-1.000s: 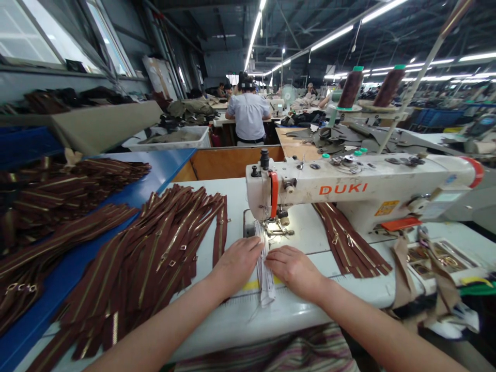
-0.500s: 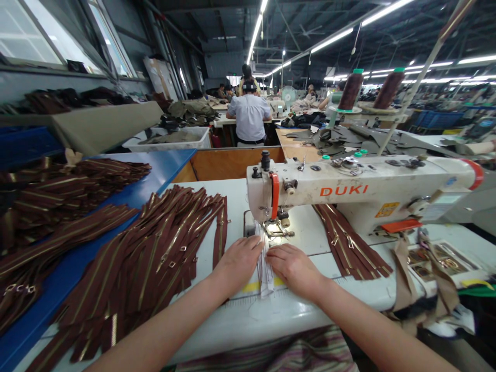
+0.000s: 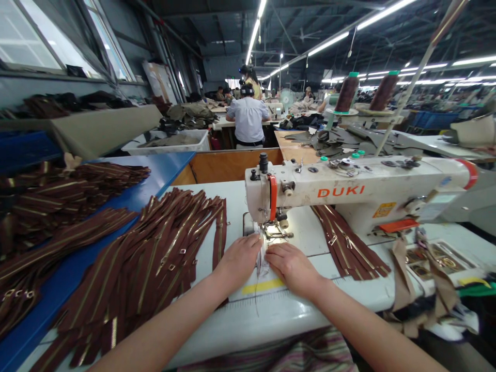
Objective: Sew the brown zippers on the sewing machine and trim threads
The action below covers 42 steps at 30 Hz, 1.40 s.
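Note:
A narrow pale strip (image 3: 262,267), seemingly fabric, runs under the needle area of the white sewing machine (image 3: 302,192). My left hand (image 3: 241,258) is closed, its fingertips pressed on the strip's left side. From the right, my right hand (image 3: 291,264) has its fingers together on the same strip, close to the presser foot (image 3: 276,230). The fingertips partly cover the strip. Left of my hands lies a spread pile of brown zippers (image 3: 155,258) with gold teeth, and one single zipper (image 3: 220,232) lies beside it.
More brown zippers (image 3: 358,248) lie beneath the machine arm. A blue surface at left (image 3: 166,164) carries further zipper bundles (image 3: 50,201). At right is a tray of metal hardware (image 3: 445,261) with beige straps. Thread cones (image 3: 346,94) stand behind; a co-worker (image 3: 248,119) sits ahead.
The pale strip has slid forward toward the needle, so less of it shows below my hands. A loose thread now trails over the yellow line. My hands stay almost in place.

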Available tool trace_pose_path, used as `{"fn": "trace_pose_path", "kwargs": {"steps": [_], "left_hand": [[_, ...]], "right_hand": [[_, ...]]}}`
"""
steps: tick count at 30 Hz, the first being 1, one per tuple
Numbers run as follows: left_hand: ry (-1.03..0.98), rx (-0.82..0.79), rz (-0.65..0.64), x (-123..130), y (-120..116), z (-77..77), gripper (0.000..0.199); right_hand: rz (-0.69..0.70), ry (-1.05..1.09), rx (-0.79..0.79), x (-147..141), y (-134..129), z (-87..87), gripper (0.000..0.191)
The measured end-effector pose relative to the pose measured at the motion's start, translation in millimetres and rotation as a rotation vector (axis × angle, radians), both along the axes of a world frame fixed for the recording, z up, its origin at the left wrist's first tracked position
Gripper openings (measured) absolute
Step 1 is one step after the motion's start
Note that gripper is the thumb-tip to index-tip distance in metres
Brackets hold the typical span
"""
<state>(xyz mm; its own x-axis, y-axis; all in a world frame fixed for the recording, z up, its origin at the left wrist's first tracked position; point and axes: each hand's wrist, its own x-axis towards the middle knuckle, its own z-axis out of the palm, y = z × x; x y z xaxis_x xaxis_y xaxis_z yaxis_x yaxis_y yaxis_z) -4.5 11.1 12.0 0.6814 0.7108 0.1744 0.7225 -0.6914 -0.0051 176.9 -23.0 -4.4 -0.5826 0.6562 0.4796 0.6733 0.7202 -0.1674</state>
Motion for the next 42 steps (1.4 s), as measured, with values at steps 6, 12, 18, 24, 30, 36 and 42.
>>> {"fn": "trace_pose_path", "kwargs": {"steps": [6, 12, 18, 24, 30, 36, 42], "left_hand": [[-0.004, 0.009, 0.003, 0, 0, -2.3, 0.037], [-0.01, -0.002, 0.01, 1, -1, -1.4, 0.034], [0.006, -0.021, 0.021, 6, 1, 2.2, 0.032], [0.031, -0.034, -0.001, -13, -42, 1.3, 0.032], [-0.042, -0.054, -0.01, -29, -90, -1.4, 0.035], [-0.211, -0.103, -0.077, -46, -106, -5.5, 0.049], [-0.586, -0.515, -0.083, -64, -134, 12.4, 0.07]], "right_hand": [[-0.006, -0.013, -0.003, 0, 0, 0.1, 0.013], [-0.013, -0.012, -0.02, 0, -2, 0.5, 0.014], [-0.016, -0.019, -0.016, 1, 1, 1.3, 0.012], [0.118, -0.097, -0.04, -14, -28, 3.9, 0.009], [0.225, -0.028, -0.068, -30, -70, 0.6, 0.012], [0.222, 0.025, -0.049, -23, -81, -0.7, 0.013], [0.254, 0.237, -0.007, -29, -96, 28.3, 0.018]]}}
